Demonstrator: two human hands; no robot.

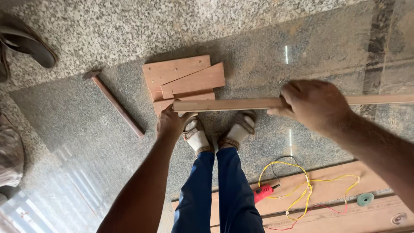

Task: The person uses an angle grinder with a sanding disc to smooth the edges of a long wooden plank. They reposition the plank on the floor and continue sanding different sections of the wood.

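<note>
Long pale wooden batten: we hold the long pale wooden batten (241,103) level above the floor, running from the small boards off past the right edge of view.
Left hand: our left hand (170,123) is clenched round the batten's near end, just over the stack of boards.
Right hand: our right hand (312,103) wraps over the batten further along, fingers curled on top.
Doing it well: we judge both grips should stay firm and the stick level, its end squared to the boards.
Boards: a small stack of reddish-brown flat wooden offcuts (183,80) lies on the floor under that end, by our sandalled feet (217,131).
Hammer: a wooden-handled hammer (114,102) lies to the left, well apart.
Floor: speckled grey polished granite floor (302,47), dusty.
Nearby: a red power tool (263,193), yellow and red wires (304,190) and a green disc (365,199) on plywood sheets (327,190).
</note>
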